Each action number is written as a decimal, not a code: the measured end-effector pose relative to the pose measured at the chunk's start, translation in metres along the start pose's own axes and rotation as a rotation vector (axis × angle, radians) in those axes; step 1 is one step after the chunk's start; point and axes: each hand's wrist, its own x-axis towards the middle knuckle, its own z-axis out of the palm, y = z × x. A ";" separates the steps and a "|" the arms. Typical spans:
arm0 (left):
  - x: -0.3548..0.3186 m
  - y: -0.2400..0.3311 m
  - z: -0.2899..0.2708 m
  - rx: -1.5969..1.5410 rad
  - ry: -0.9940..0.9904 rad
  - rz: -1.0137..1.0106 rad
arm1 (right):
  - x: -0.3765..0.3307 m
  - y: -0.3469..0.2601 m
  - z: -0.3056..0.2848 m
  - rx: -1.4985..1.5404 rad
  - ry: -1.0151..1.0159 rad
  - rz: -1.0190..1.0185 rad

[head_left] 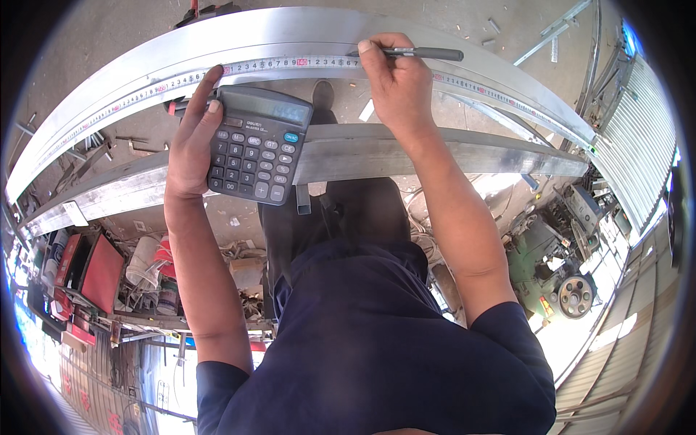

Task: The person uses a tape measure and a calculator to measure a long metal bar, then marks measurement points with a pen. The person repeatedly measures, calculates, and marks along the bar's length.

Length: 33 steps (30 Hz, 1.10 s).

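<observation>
**Marking a metal bar against a tape, calculator in the other hand**

Lying along the far bar [290,32], a tape [290,64] runs flat on the bar's near face, curved only by the lens. Bar: long, bright metal section; judged stiff, heavy for its length, smooth w/ possibly sharp edges, so best lifted near both ends or at mid-span w/ two hands, not by one end. Tape: thin, springy, light; likely to slide on the slick metal unless pinned down.

Right hand [397,87]: fingers curled shut round a black pen [424,53], held about level, thumb tip resting on the tape. Pen is light and rigid; the grip sits towards one end.

Left hand [192,138]: fingers wrapped behind a dark calculator [259,143], thumb on its left edge, index finger stretched up to touch the tape. Calculator: light plastic, somewhat fragile at the display; held by its side, keys left free.

Nearer: a second bar [435,152], parallel to the first, passing behind the calculator. Below it, red cases [90,268] at lower left and a green machine [554,272] at lower right.
</observation>
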 end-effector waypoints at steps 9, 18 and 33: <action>0.000 -0.001 -0.001 -0.018 -0.013 -0.009 | 0.000 0.003 0.001 0.057 0.059 0.011; 0.002 -0.002 -0.008 -0.069 -0.060 -0.053 | 0.001 -0.016 -0.020 0.491 0.030 0.118; -0.097 0.012 0.002 -0.246 0.030 -0.065 | -0.208 -0.102 0.021 0.833 -0.244 0.340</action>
